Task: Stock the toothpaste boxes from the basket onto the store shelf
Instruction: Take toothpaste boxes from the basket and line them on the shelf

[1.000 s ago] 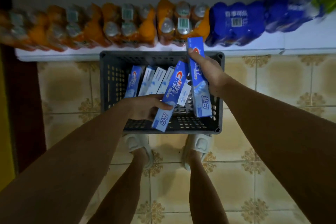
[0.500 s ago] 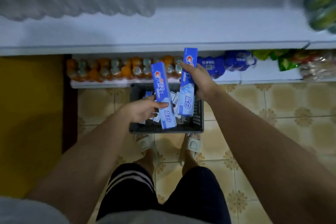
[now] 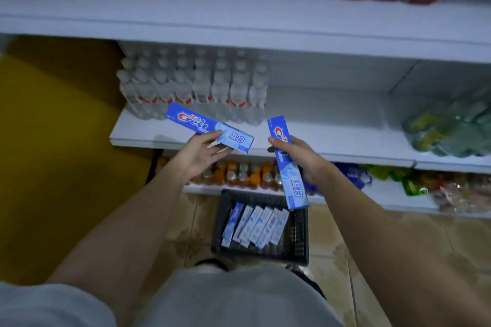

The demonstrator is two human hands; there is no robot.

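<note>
Our left hand (image 3: 198, 156) grips one blue cardboard toothpaste box (image 3: 210, 127) flat, ready for the white metal shelf (image 3: 318, 114). Our right hand (image 3: 300, 158) clasps another (image 3: 288, 164) upright, above the dark plastic basket (image 3: 300, 233).

The middle shelf (image 3: 332, 119) lies bare between the water bottles (image 3: 194, 85) at its left end and the green packs (image 3: 449, 127) at its right — a wide open stretch straight ahead of both hands. The left hand (image 3: 202, 156) and its box (image 3: 210, 127) hang over the shelf's front edge, just before the bottles, which block the way further left. The right hand (image 3: 300, 159) and its box (image 3: 288, 162) hang before the bare part. Overhead, the upper shelf (image 3: 239, 21) caps the gap. Below, the basket (image 3: 300, 233) is open-topped, its right side free of boxes.
</note>
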